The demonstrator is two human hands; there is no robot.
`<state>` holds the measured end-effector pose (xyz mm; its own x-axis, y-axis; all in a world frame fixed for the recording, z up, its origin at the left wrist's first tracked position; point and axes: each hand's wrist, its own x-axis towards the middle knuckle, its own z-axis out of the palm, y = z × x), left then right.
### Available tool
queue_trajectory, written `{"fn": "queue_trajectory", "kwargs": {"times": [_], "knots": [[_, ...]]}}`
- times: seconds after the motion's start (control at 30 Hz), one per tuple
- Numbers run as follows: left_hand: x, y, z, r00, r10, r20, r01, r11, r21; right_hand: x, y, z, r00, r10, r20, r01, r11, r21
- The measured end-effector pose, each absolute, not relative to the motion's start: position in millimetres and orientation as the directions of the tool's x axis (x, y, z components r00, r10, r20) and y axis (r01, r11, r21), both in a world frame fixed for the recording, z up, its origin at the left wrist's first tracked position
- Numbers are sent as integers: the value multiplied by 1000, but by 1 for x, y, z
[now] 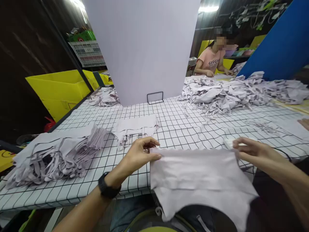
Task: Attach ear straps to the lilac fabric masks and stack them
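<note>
A pale lilac strappy top [195, 172] hangs stretched between my two hands over the table's front edge. My left hand [138, 154] pinches its upper left corner between thumb and fingers. At the opposite upper corner, my right hand [256, 154] holds the cloth the same way. A curved cut-out runs along the garment's lower edge, and thin straps dangle beneath it near my lap. Just beyond my left hand, a similar top [136, 125] lies on the table with its straps toward me. Left of that sits a neat stack of such tops [58, 151].
A black-and-white grid cloth covers the table [130, 111]. An upright pale board [147, 48] stands across its far side. Loose garments form a heap [224, 93] at right and a smaller pile [105, 96] at left. A co-worker [211, 61] sits beyond. Yellow bins [58, 87] flank the left.
</note>
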<state>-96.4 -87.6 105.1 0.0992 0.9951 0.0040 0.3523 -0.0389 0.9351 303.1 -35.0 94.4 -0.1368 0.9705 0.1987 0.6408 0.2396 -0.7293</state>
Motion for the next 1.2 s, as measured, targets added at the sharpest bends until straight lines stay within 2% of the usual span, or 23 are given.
{"fn": "queue_trajectory", "kwargs": {"times": [0.07,0.13,0.27,0.37,0.43,0.5,0.6,0.67,0.7,0.77,0.83,1.0,1.2], "knots": [[-92,-66,80,77,992,-98,399,59,915,289,-9,77,-188,982,21,593,131,-794],[-87,-47,63,45,993,-107,502,70,862,276,13,65,-151,989,-11,614,85,-785],[-80,-17,51,19,999,44,770,-42,637,251,51,51,-43,997,63,689,75,-721],[-68,-5,51,51,993,102,882,-93,463,238,62,47,-5,990,143,706,105,-700],[-53,-3,51,130,981,144,908,-176,380,234,50,46,20,982,190,711,120,-693],[-32,-2,50,296,941,165,883,-336,327,236,19,44,72,974,216,721,98,-686],[5,1,43,588,792,166,703,-601,380,244,-47,31,236,951,199,740,-43,-671],[29,4,36,717,680,154,579,-703,412,249,-86,13,424,902,82,669,-250,-700],[40,5,31,759,637,134,540,-731,418,249,-100,2,426,905,-5,600,-287,-747],[56,8,21,807,586,74,508,-753,419,246,-117,-21,339,938,-78,443,-232,-866],[64,8,11,820,571,34,514,-762,395,241,-121,-38,271,959,-81,359,-179,-916],[66,7,-4,818,572,61,531,-791,305,243,-122,-47,166,981,-103,276,-146,-950],[67,5,-5,808,583,85,545,-794,268,249,-126,-42,124,986,-111,196,-134,-971]]}}
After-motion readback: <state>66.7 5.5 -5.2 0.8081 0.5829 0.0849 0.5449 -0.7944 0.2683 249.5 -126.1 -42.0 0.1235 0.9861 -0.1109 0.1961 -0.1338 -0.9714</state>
